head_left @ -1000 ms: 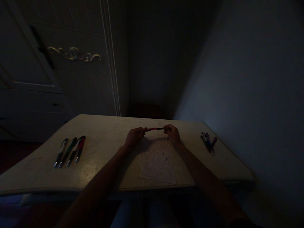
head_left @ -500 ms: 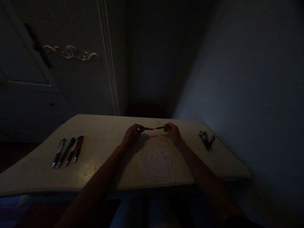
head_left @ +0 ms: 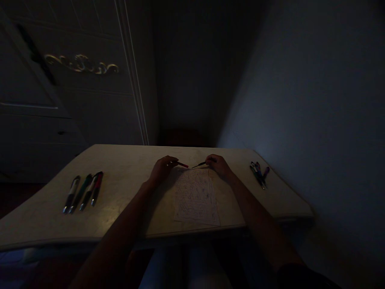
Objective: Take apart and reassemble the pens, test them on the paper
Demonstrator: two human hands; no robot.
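Your left hand [head_left: 162,167] pinched a red pen part [head_left: 183,164], your right hand [head_left: 219,164] a dark piece [head_left: 202,163], near the paper's [head_left: 195,196] far edge; tabletop [head_left: 126,164] stretched leftward to four pens [head_left: 88,192].

– Reaching forward on both sides?
– Yes, stretching out the left forearm [head_left: 123,226] and the right forearm [head_left: 254,210], both bare, and slanting them inward toward the hands.
– Gripping with the left hand [head_left: 161,168]?
– Pinching, between thumb and fingertips, directed toward the right hand [head_left: 219,164].
– And on that side?
– Pinching too, with fingers curled tighter than on the left.
– Meeting in the middle?
– Facing each other near but apart, about level, with a gap between the fingertips.
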